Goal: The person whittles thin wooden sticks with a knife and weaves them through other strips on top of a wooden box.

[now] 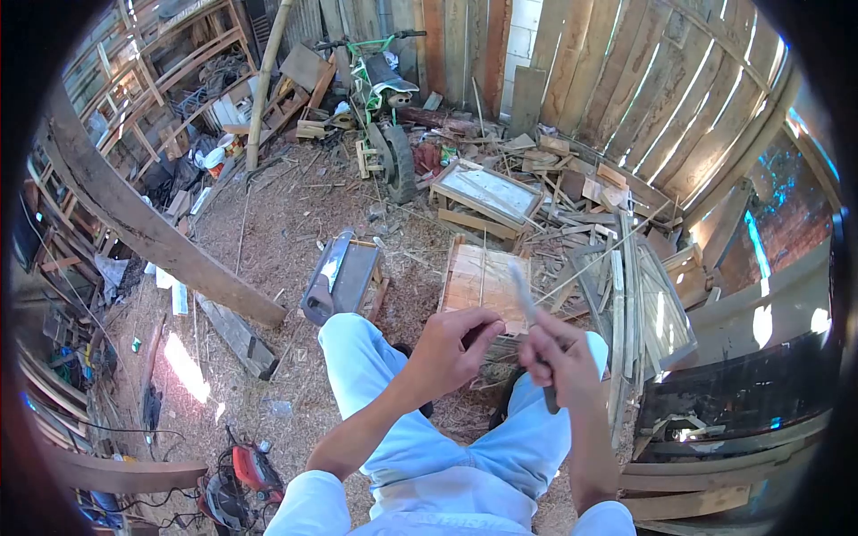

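I sit with my knees apart in pale blue trousers. My right hand (pixel 559 357) is closed around a knife handle, and its blurred blade (pixel 521 288) points up and away. My left hand (pixel 451 348) hovers just left of it with fingers curled; a thin sliver may be pinched in it, but blur hides this. Both hands are over a small wooden crate (pixel 483 277) on the sawdust floor in front of my knees.
A low stool with a grey roll (pixel 344 272) stands left of the crate. A long dark beam (pixel 152 237) leans at left. Scrap wood and slats (pixel 617 259) pile up at right, a bicycle (pixel 384 107) stands behind, and a red power tool (pixel 246 478) lies near my left side.
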`<action>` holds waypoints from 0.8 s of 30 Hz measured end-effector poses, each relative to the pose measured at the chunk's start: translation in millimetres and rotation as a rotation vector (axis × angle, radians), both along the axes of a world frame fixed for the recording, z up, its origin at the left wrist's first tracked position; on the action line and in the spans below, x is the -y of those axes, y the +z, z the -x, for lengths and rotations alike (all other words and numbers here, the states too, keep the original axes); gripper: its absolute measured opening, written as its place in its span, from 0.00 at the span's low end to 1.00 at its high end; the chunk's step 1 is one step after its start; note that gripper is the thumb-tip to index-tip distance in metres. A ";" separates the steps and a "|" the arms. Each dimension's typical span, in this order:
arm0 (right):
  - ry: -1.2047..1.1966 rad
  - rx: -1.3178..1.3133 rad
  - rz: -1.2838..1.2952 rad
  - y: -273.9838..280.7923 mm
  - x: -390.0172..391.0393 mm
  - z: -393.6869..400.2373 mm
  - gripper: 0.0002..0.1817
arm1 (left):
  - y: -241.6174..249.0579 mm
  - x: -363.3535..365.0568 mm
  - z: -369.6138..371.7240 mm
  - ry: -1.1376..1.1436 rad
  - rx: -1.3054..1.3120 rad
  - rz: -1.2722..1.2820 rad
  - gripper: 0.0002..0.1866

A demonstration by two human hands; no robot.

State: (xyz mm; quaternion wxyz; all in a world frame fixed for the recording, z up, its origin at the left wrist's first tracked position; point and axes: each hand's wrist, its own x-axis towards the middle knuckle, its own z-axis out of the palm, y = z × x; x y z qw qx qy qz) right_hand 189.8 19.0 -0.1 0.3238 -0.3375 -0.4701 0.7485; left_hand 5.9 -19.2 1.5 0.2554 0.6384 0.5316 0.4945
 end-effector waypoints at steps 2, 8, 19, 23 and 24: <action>-0.159 0.003 0.012 12.9 -8.8 -9.6 0.13 | -10.6 2.6 6.5 -0.025 0.071 0.013 0.06; 0.003 0.012 0.059 -6.1 -9.8 4.1 0.12 | -22.9 -1.6 9.3 -0.065 0.140 0.116 0.07; -0.020 0.137 0.040 -50.8 -34.7 32.1 0.12 | -67.2 -31.7 26.8 -0.027 0.140 0.163 0.09; -0.012 0.124 0.078 -58.3 -44.5 34.3 0.13 | -74.2 -35.5 30.0 -0.016 0.122 0.189 0.09; -0.019 0.128 0.080 -55.6 -48.5 34.1 0.13 | -76.6 -35.1 31.8 0.006 0.108 0.185 0.09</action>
